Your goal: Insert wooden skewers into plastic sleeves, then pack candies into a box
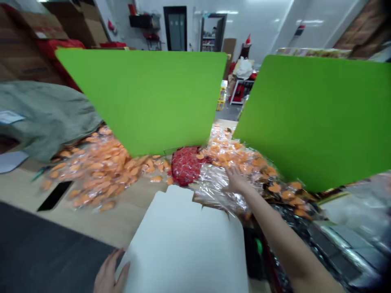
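Note:
At the bottom, my left hand (110, 273) rests by the left edge of a white board (186, 248), thumb and fingers apart. My right hand (236, 180) reaches forward with its fingers spread over a pile of clear plastic packets (214, 181). Just left of these packets lies a heap of red wrapped pieces (185, 165). Orange pieces in clear wrappers (241, 156) are piled beyond my right hand. The white board lies between my hands, its notched far edge near the clear packets.
Two green panels (152, 97) stand across the back of the table. More orange packets (100, 171) spread at the left, beside a black phone (55, 196) and a grey-green cloth (45, 114). Silvery dark packs (342, 248) lie at the right.

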Tool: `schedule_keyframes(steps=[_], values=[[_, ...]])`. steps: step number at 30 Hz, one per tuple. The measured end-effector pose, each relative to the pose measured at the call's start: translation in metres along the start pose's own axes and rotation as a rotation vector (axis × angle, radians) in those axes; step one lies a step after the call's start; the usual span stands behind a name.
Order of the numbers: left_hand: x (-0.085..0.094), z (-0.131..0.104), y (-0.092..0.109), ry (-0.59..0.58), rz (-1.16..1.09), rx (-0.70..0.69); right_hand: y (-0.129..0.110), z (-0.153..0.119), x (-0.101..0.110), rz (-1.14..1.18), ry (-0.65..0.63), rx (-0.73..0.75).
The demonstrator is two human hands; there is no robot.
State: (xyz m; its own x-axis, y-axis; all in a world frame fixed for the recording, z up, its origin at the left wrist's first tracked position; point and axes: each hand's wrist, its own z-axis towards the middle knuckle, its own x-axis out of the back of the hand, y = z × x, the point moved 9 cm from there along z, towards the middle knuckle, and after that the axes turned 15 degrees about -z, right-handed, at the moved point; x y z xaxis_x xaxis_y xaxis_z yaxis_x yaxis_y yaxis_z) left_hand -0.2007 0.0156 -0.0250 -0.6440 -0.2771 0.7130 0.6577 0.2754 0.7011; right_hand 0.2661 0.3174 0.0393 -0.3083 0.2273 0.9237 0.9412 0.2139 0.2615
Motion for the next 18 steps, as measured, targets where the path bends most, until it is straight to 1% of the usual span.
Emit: schedule_keyframes(steps=[2, 5, 7, 9, 10, 11, 13, 14, 15, 16, 17, 18], values=[[0.004, -0.003, -0.003, 0.002, -0.029, 0.052, -0.002, -0.009, 0.002, -0.043, 0.063, -0.009], [0.002, -0.005, -0.004, -0.069, -0.082, 0.073, -0.008, -0.022, 0.002, -0.15, 0.217, 0.015], [0.004, -0.004, -0.009, -0.079, -0.101, 0.07, -0.01, -0.036, 0.01, -0.154, 0.377, -0.028], [0.008, -0.005, -0.02, -0.065, -0.11, 0.076, -0.02, -0.058, 0.023, -0.142, 0.566, -0.075], [0.01, -0.006, -0.027, -0.057, -0.116, 0.083, -0.031, -0.073, 0.028, -0.133, 0.652, -0.078], [0.012, -0.008, -0.035, -0.048, -0.122, 0.093, -0.047, -0.087, 0.03, -0.123, 0.72, -0.061], [0.017, -0.01, -0.051, -0.026, -0.131, 0.118, -0.091, -0.115, 0.024, -0.098, 0.8, 0.041], [0.021, -0.009, -0.059, -0.014, -0.134, 0.13, -0.117, -0.126, 0.016, -0.095, 0.814, 0.125], [0.025, -0.007, -0.067, -0.001, -0.134, 0.139, -0.143, -0.134, 0.003, -0.101, 0.802, 0.229], [0.03, -0.001, -0.074, 0.013, -0.133, 0.146, -0.163, -0.138, -0.011, -0.117, 0.776, 0.305], [0.037, 0.008, -0.082, 0.028, -0.129, 0.148, -0.175, -0.137, -0.023, -0.131, 0.749, 0.32], [0.046, 0.022, -0.091, 0.047, -0.123, 0.147, -0.177, -0.13, -0.035, -0.142, 0.706, 0.294]])
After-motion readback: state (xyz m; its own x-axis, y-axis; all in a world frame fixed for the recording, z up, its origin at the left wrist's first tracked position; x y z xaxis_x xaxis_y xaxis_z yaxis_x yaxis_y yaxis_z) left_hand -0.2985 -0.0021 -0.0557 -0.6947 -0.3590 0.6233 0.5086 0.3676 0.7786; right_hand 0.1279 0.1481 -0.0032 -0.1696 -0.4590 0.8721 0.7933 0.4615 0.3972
